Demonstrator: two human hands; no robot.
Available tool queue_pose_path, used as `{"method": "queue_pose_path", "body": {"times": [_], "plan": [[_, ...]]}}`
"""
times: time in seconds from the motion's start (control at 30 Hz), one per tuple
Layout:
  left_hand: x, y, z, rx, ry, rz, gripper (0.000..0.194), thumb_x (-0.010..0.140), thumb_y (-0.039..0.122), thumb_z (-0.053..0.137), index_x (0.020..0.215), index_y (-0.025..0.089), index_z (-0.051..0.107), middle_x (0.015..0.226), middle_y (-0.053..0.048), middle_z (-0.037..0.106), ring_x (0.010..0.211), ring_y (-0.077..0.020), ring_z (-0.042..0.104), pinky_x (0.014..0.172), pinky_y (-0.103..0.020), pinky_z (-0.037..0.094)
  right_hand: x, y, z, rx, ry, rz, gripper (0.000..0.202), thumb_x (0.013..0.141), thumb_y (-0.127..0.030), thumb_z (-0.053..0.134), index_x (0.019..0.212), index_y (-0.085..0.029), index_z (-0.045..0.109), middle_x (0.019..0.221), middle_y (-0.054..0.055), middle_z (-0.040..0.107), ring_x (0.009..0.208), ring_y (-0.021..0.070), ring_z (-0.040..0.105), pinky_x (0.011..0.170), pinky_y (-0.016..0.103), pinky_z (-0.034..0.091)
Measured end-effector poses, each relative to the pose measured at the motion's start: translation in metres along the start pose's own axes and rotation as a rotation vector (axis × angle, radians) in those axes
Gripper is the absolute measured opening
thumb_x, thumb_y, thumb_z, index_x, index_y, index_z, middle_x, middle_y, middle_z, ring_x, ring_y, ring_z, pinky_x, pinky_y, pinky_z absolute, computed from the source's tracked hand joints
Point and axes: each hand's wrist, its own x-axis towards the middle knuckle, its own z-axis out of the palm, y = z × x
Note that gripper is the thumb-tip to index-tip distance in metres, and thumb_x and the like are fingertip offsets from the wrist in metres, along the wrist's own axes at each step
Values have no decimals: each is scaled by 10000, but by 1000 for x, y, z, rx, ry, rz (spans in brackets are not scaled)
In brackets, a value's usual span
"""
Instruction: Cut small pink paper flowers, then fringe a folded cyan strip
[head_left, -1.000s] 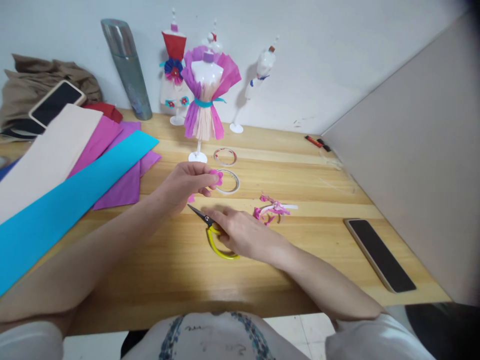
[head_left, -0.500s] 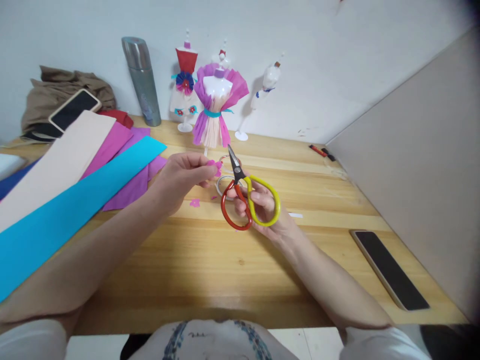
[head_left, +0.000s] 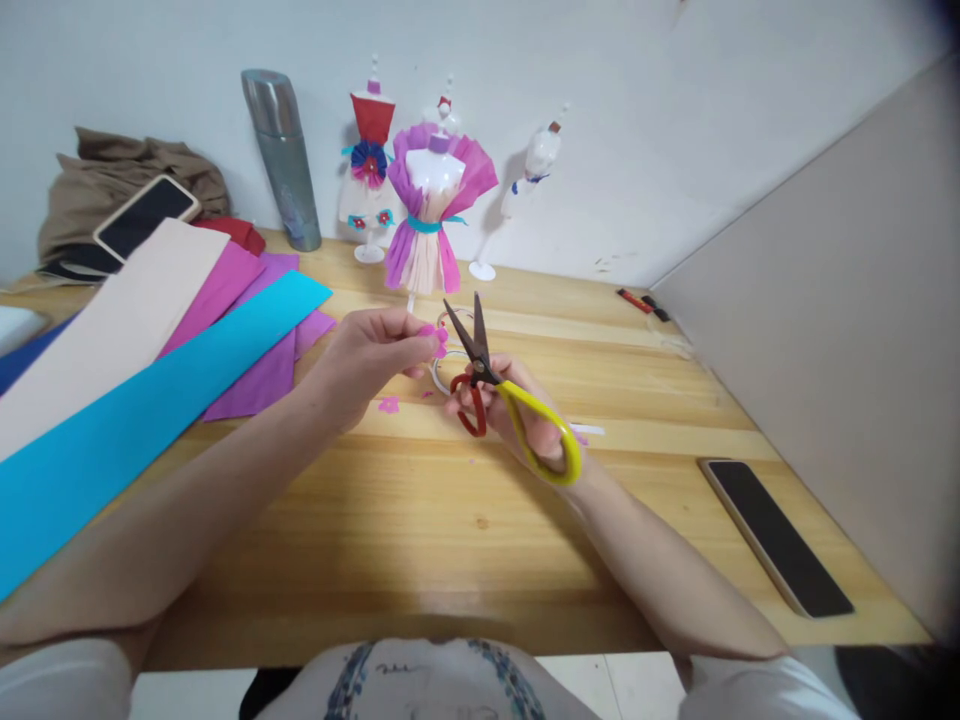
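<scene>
Between thumb and fingertips, my left hand pinches a small pink paper flower. Just right of it, my right hand holds scissors with one red and one yellow handle. Their blades point up and stand apart, close to the flower but not closed on it. A second pink paper flower lies on the table below my left hand. Behind the hands, rolls of tape are partly hidden. Beyond them stands a mini dress form in a purple, pink and cream crepe-paper dress.
Crepe-paper strips in blue, cream, pink and purple cover the left side. A steel flask and more dress forms stand along the wall. A phone lies at right, another phone on brown cloth.
The scissor blades have opened and the handles have spread and turned in my right hand. The flower in my left hand has shifted slightly to the right.
</scene>
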Motion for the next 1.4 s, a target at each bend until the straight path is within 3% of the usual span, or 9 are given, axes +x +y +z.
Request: {"method": "queue_pose_path", "body": {"times": [0.13,0.23,0.33,0.57,0.77,1.4], "plan": [[-2,2,4,19,7,-2,119,665,275,771,630,174,719,675,-24,683,687,-142,594,618,-251,480,0,-16,8,-294,6,-25,776,743,-809,729,1262,-266,536,1055,50,530,766,166,500,719,330,473],[-3,2,5,30,-7,5,125,668,285,766,630,175,721,680,-33,689,700,-155,610,606,-254,472,0,-25,11,-419,-25,10,904,740,-885,645,1352,-235,507,1145,107,549,872,220,535,793,382,491],[-3,1,5,38,-4,23,136,676,293,763,627,175,716,675,-33,693,693,-153,609,610,-254,470,0,-27,11,-484,-57,25,895,768,-896,595,1361,-231,507,1187,125,564,949,251,549,866,422,483],[-3,1,6,127,-11,16,165,690,265,722,556,184,668,618,-28,666,617,-147,583,535,-250,419,0,-27,11,-499,-66,55,796,794,-877,587,1266,-235,562,1071,80,542,877,227,493,783,378,433],[-2,3,6,155,20,-21,119,655,206,705,542,182,675,575,-22,646,581,-129,545,508,-237,383,-1,-29,11,-482,-72,91,839,779,-876,609,1318,-236,550,1102,88,541,882,225,495,799,387,440],[2,-8,5,128,-11,-132,137,622,276,766,547,185,696,620,-53,673,564,-139,532,444,-246,375,2,-29,15,-395,-102,85,747,813,-841,617,1225,-218,611,929,32,507,774,179,465,753,354,447]]}}
